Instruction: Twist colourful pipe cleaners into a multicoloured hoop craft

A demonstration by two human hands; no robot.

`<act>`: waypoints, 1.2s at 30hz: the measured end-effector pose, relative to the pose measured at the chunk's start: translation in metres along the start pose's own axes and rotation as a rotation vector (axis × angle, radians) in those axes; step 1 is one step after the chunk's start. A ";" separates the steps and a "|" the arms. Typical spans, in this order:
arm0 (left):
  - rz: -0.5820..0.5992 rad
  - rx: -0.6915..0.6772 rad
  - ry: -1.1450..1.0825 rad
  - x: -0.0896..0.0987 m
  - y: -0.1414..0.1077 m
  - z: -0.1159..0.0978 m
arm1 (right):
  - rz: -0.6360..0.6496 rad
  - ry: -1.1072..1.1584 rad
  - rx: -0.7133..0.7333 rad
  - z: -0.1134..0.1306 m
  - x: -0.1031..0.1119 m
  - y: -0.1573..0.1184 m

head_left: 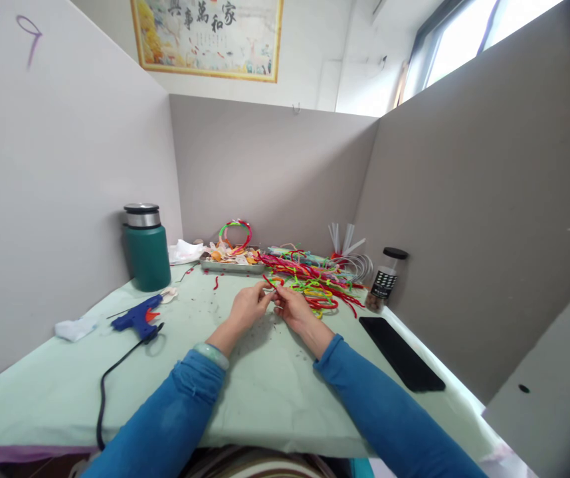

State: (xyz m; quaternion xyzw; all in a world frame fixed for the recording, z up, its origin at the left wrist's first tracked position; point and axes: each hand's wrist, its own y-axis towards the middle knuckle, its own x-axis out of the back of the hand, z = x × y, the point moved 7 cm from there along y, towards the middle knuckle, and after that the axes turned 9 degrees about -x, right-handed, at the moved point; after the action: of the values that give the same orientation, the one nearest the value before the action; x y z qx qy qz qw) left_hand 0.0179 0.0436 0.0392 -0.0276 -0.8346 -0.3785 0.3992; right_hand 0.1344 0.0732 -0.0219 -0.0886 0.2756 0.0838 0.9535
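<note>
Over the middle of the table, my left hand [250,307] and my right hand [295,309] meet at the fingertips. Both are closed in a pinch on a thin red pipe cleaner [267,280], whose end sticks up above the fingers. Its lower part is hidden by the fingers. Just behind my right hand lies a heap of pipe cleaners [309,269] in red, pink, green and yellow, some bent into loops. A short red piece [216,283] lies on the cloth to the left of my hands.
Left: a green bottle [148,255], a blue glue gun [138,318] with its cord, and a white wad [76,328]. Behind: a metal tray [232,267] of small pieces with a twisted ring [236,234]. Right: a black-lidded jar [384,282] and a black slab [402,355]. Grey partitions [275,166] surround the table.
</note>
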 end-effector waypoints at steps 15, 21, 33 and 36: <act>0.016 -0.055 -0.018 -0.001 0.002 0.002 | -0.040 0.006 -0.075 0.001 -0.004 -0.009; 0.024 -0.066 0.018 -0.001 0.002 0.002 | -0.023 -0.048 -0.057 0.003 -0.005 -0.010; 0.076 -0.097 0.225 0.001 -0.001 -0.008 | 0.000 -0.048 -0.101 0.001 -0.007 -0.011; 0.074 -0.088 0.231 0.002 -0.001 -0.008 | 0.008 -0.057 -0.113 0.001 -0.008 -0.013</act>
State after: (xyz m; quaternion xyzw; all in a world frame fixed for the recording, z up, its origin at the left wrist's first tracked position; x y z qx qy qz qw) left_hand 0.0215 0.0375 0.0429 -0.0320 -0.7642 -0.4005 0.5045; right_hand 0.1308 0.0603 -0.0148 -0.1387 0.2435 0.1054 0.9541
